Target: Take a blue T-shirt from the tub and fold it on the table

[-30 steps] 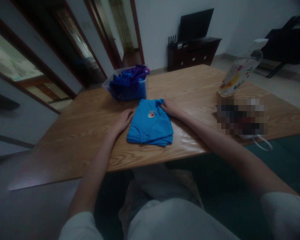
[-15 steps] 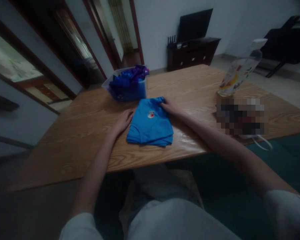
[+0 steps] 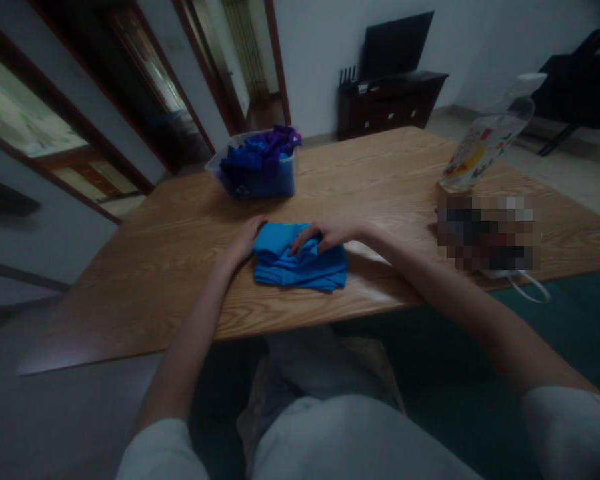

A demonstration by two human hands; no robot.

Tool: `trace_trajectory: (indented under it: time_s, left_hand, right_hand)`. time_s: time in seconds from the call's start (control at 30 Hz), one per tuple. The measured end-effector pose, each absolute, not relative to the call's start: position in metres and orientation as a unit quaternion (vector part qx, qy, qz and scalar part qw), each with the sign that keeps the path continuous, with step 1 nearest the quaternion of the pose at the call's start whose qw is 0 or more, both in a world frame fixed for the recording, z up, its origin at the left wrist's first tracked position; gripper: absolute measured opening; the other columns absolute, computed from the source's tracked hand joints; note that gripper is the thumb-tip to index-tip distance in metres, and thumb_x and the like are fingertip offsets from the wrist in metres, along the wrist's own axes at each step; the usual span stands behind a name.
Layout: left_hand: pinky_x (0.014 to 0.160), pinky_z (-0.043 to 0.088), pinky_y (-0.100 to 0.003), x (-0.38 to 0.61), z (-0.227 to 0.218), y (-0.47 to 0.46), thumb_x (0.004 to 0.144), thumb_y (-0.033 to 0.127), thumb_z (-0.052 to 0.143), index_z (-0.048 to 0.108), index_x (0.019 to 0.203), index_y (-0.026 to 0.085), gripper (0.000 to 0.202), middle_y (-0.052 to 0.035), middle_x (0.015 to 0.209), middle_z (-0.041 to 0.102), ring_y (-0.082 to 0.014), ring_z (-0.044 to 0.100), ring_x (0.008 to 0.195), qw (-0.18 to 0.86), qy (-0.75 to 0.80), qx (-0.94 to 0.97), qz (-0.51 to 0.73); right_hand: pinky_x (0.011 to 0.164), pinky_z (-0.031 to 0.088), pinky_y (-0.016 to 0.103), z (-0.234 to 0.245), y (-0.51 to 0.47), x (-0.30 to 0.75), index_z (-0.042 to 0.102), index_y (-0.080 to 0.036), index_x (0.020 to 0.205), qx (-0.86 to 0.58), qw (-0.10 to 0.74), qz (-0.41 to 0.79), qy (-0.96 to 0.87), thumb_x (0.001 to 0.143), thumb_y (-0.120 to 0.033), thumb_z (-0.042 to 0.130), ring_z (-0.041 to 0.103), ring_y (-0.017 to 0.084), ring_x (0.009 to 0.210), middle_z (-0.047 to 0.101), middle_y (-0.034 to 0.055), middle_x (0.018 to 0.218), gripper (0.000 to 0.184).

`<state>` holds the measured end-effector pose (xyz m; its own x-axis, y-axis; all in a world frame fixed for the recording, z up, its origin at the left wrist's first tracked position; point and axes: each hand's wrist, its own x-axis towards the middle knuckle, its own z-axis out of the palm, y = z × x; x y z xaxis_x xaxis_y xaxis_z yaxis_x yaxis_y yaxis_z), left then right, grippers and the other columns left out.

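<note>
A bright blue shirt (image 3: 300,270), folded into a layered stack, lies near the front edge of the wooden table (image 3: 380,173). Its far part is turned over towards me, and the chest print is hidden. My right hand (image 3: 333,233) rests on top of the folded-over part, fingers bent and apart, with the cloth puckered beneath them. At the shirt's left side my left hand (image 3: 247,237) lies on the table against the far left corner, its fingers stretched out and partly hidden.
Behind the shirt stands a clear plastic bin (image 3: 295,177) heaped with blue and purple clothes (image 3: 260,153). A large transparent bottle (image 3: 485,147) with a white cap is at the right. Near it lies a blurred-out item (image 3: 487,233) with a white loop (image 3: 533,290) hanging past the table edge.
The shirt's far edge has been folded over towards me, covering the print. My right hand has moved nearer and leftward, from the far right corner onto the cloth. My left hand has barely shifted.
</note>
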<state>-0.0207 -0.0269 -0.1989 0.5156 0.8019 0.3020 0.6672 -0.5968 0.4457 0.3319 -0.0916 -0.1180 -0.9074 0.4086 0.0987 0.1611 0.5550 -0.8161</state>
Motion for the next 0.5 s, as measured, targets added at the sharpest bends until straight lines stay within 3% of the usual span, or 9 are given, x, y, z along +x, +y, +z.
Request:
trace_trajectory:
  time_s: [0.23,0.4,0.5]
  left_hand:
    - [0.135,0.040,-0.058,-0.017,-0.191,-0.032,0.098,0.034,0.060,0.061,0.155,0.019,0.058,-0.0178,0.165,0.059,-0.0347,0.054,0.155,0.138,0.433,0.860,0.232]
    - [0.135,0.040,-0.059,-0.014,-0.185,-0.038,0.096,0.032,0.062,0.062,0.154,0.020,0.059,-0.0163,0.165,0.060,-0.0345,0.054,0.155,0.142,0.442,0.855,0.232]
    - [0.135,0.040,-0.058,-0.012,-0.185,-0.038,0.098,0.029,0.058,0.062,0.153,0.019,0.056,-0.0171,0.165,0.060,-0.0338,0.055,0.154,0.148,0.445,0.852,0.233]
  right_hand:
    - [0.114,0.054,0.038,-0.105,-0.097,0.329,0.087,-0.028,0.124,-0.175,0.097,0.430,-0.880,0.082,-0.015,0.080,0.074,0.027,0.124,0.084,0.0024,0.130,0.045]
    - [0.110,0.056,0.039,-0.085,-0.108,0.336,0.085,-0.028,0.126,-0.215,0.103,0.442,-0.865,0.079,-0.038,0.097,0.073,0.030,0.127,0.084,0.0056,0.123,0.050]
    - [0.103,0.057,0.040,-0.089,-0.097,0.350,0.081,-0.020,0.129,-0.247,0.161,0.462,-0.837,0.091,-0.054,0.086,0.075,0.030,0.121,0.083,0.0114,0.120,0.051]
